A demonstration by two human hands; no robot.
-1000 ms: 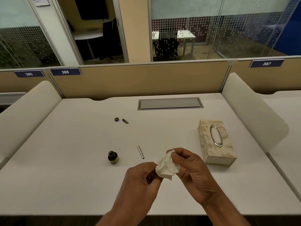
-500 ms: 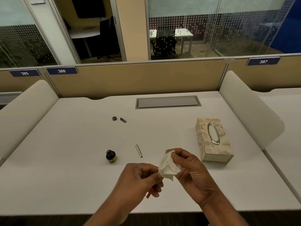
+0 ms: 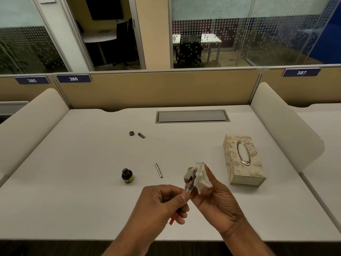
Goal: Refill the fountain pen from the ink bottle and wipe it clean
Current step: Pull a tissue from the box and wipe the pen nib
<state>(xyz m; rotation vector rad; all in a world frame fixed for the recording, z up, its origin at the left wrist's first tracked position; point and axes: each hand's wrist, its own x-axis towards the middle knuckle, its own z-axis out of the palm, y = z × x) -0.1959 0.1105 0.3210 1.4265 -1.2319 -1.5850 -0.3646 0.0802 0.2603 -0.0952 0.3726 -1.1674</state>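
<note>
My left hand (image 3: 158, 206) grips the fountain pen's inner section (image 3: 190, 186), a clear piece with a red end sticking out below my fingers. Its front end points up into a crumpled white tissue (image 3: 202, 177) pinched in my right hand (image 3: 217, 198). The tissue wraps the pen's tip, which is hidden. The open ink bottle (image 3: 127, 175) stands on the white desk (image 3: 83, 182), left of my hands. A silver pen barrel (image 3: 158, 170) lies between the bottle and the tissue.
The bottle's cap (image 3: 131, 133) and a small silver pen cap (image 3: 141, 135) lie farther back. A patterned tissue box (image 3: 241, 159) stands at the right. A grey cable flap (image 3: 192, 116) is set into the desk's back edge. Curved white dividers (image 3: 284, 124) flank the desk.
My left hand has drawn back toward me, exposing more of the clear pen section and its red end. The tissue has stayed on the tip and my right hand has lifted slightly.
</note>
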